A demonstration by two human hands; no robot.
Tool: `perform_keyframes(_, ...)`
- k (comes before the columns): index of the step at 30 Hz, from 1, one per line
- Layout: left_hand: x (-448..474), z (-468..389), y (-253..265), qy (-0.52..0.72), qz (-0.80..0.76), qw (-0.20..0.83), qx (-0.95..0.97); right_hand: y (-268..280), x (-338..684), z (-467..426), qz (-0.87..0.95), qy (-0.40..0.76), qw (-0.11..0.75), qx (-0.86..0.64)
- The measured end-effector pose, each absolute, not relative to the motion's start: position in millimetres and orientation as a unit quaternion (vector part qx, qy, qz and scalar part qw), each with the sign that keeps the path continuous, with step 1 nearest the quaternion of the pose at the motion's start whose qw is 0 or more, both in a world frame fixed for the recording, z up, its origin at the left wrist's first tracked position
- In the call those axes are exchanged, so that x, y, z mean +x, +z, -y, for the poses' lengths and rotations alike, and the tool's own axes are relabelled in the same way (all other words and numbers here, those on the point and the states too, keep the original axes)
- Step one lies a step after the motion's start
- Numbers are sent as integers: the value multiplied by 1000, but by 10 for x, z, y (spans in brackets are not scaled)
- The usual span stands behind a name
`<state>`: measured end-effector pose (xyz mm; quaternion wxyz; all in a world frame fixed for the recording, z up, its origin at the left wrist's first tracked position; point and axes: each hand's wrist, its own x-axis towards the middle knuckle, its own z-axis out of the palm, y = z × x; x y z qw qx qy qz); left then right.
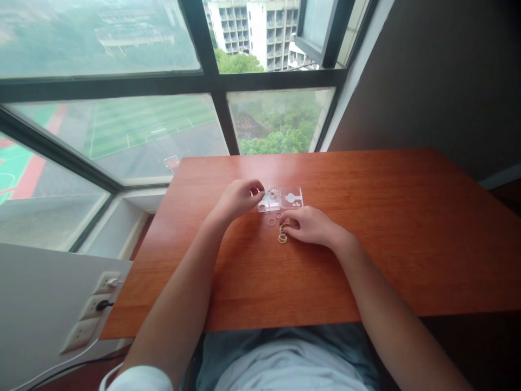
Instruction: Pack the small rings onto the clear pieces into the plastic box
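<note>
A small clear plastic box point(269, 206) lies on the table with its lid point(292, 199) folded open to the right; a few small rings show inside. At the box's left edge, the fingertips of my left hand point(240, 199) are pinched together, and whatever they hold is too small to make out. My right hand point(312, 225), in front of the lid, has thumb and fingers closed on a pale elastic hair band. Just below those fingertips lies another pale hair band point(282, 239). Between box and right hand are pink hair bands point(272, 222).
The reddish-brown wooden table point(399, 233) reaches far to the right. Large windows point(154, 125) stand behind and to the left of it. Wall sockets point(91, 307) with plugs and cables are at the lower left, beside the table's edge.
</note>
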<state>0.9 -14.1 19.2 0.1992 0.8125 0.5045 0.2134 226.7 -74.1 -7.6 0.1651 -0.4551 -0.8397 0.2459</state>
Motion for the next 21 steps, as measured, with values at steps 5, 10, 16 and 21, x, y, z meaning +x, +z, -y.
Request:
perform_keyframes(5,17,136,186,216,-506,202,810,-77,2263,738,837,244,159,-464)
perform_keyframes(10,16,135,182,220,-504,208,809,-88,2277,728,834,254,172,-459)
perform_keyframes(16,13,139,175,224,-500,214,809,-130,2290,688,814,244,227,-477)
perform_keyframes(21,17,140,170,225,-494,213,812,-120,2297,676,800,234,256,-489)
